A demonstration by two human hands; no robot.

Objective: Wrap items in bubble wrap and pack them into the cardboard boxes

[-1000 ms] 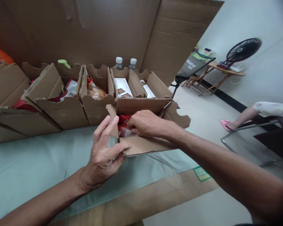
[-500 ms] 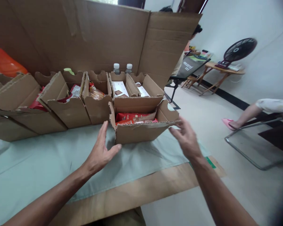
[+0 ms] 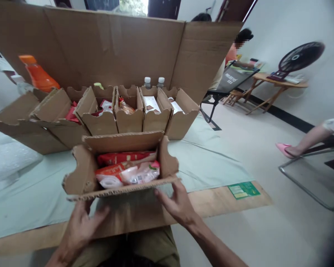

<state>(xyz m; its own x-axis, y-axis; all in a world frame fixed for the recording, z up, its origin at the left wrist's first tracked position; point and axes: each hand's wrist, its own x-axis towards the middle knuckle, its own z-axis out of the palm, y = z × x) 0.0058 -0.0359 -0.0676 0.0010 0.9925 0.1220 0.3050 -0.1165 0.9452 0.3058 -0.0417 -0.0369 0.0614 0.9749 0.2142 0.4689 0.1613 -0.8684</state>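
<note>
A small open cardboard box [image 3: 128,192] is at the table's front edge, close to my body. Inside it lie red snack packets [image 3: 119,158] and a pink-and-white packet [image 3: 144,173]. My left hand [image 3: 82,222] grips the box's lower left end, its fingers partly hidden behind the cardboard and the thumb in front. At the right end, my right hand [image 3: 176,202] holds the near corner, thumb along the front wall. Whether the box touches the tabletop or is slightly raised, I cannot tell.
Behind stands a row of cardboard bins [image 3: 156,122] with packets inside, backed by a tall cardboard panel [image 3: 122,48]. An orange bottle [image 3: 40,76] and two white-capped bottles [image 3: 147,81] stand behind the bins. Bubble wrap [image 3: 11,163] lies left; a metal-framed chair [image 3: 303,189] is right.
The box has come away from the right end of the row, toward me and leftward. My hands, earlier spread beside it, now hold its two ends. The view has shifted too.
</note>
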